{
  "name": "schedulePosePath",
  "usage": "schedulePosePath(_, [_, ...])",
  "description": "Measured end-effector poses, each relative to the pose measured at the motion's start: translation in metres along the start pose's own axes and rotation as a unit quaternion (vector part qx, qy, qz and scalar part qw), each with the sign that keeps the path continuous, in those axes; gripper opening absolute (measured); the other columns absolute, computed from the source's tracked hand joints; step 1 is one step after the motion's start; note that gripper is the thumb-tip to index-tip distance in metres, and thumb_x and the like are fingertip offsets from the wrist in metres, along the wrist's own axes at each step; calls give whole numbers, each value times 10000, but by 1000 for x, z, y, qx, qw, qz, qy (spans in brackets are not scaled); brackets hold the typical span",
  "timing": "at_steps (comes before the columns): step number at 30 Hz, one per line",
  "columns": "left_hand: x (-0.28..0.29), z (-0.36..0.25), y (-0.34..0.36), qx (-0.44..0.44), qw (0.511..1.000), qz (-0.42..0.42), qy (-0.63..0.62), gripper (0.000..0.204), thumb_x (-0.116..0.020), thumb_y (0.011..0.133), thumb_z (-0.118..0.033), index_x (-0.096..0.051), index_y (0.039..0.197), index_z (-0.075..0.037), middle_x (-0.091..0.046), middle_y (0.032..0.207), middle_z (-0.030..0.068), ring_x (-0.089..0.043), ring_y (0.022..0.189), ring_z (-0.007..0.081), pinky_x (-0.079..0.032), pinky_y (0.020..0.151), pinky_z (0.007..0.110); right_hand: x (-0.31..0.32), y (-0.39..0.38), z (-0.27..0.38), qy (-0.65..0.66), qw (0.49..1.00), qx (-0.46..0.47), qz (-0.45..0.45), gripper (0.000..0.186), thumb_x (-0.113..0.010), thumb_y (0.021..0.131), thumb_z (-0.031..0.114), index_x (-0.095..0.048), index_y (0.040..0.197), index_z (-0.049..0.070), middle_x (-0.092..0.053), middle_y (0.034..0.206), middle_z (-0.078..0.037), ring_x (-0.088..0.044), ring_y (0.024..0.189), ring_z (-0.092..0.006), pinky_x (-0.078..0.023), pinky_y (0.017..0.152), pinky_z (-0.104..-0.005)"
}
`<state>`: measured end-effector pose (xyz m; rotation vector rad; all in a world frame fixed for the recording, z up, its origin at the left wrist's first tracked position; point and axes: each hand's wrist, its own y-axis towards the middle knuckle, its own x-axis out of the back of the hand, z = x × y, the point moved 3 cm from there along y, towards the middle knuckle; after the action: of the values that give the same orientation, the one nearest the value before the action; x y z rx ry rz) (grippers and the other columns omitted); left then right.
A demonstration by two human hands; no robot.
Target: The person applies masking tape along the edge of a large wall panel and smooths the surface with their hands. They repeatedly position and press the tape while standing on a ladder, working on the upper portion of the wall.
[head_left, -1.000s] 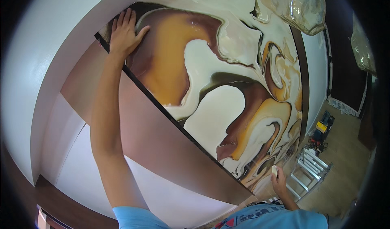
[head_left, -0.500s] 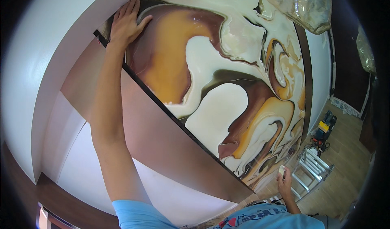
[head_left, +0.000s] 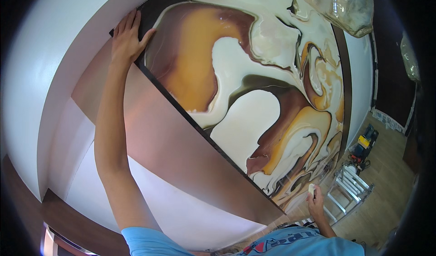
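Easy, even pressure with that flat, straight-fingered left hand (head_left: 128, 40) along the marbled panel (head_left: 259, 102) edge, upper left. Your right hand (head_left: 316, 204) holds a cream block (head_left: 311, 191), lower right.

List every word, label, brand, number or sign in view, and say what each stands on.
Blue shirt: large dark lettering beside a red mark, bent by folds; I won't copy it out.
Paper strip below the dark door-like panel: what looks like print, too small to read.
Patterned panel: no lettering that I can make out, only swirls.
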<state>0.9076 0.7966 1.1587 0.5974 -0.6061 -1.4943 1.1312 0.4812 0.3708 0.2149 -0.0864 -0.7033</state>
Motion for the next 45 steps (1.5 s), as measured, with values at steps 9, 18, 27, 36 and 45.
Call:
schedulePosePath(9, [1, -41, 12, 69, 997, 12, 39, 940, -463, 967, -727, -396, 1560, 0, -375, 1620, 198, -320, 1512, 377, -259, 1242, 505, 15, -1, 4, -17, 1000, -8, -8, 359, -581, 996, 82, -514, 1338, -7, -637, 935, -138, -634, 789, -214, -511, 732, -354])
schedulePosePath(18, [7, -42, 16, 32, 999, -19, 14, 914, -515, 950, -705, -402, 1569, -42, -368, 1602, 240, -320, 1508, 391, -260, 1245, 504, 12, 9, 5, -15, 1000, 0, -9, 354, -594, 1004, 107, -510, 1332, 3, -650, 963, -147, -640, 818, -211, -509, 752, -353])
schedulePosePath(27, [6, -48, 19, 1, 1000, 6, -20, 893, -536, 959, -675, -372, 1594, -67, -375, 1609, 219, -345, 1486, 415, -273, 1228, 526, 1, 1, 7, -11, 1000, -18, 11, 318, -602, 1008, 97, -515, 1305, 22, -656, 898, -125, -639, 763, -180, -506, 682, -339])
schedulePosePath(36, [-17, -55, 26, 30, 999, -28, 22, 945, -452, 970, -721, -315, 1609, -37, -287, 1675, 191, -237, 1566, 319, -195, 1283, 466, 6, 2, 6, -6, 1000, -22, 0, 326, -595, 1006, 64, -514, 1316, 5, -654, 840, -97, -626, 722, -150, -511, 640, -325])
schedulePosePath(45, [-12, -53, 12, 60, 995, -67, 32, 899, -488, 970, -698, -440, 1528, 5, -425, 1600, 186, -405, 1472, 352, -324, 1215, 468, 5, -1, -2, -15, 1000, -8, -3, 342, -602, 1004, 69, -512, 1324, -11, -654, 818, -107, -637, 709, -161, -507, 620, -330])
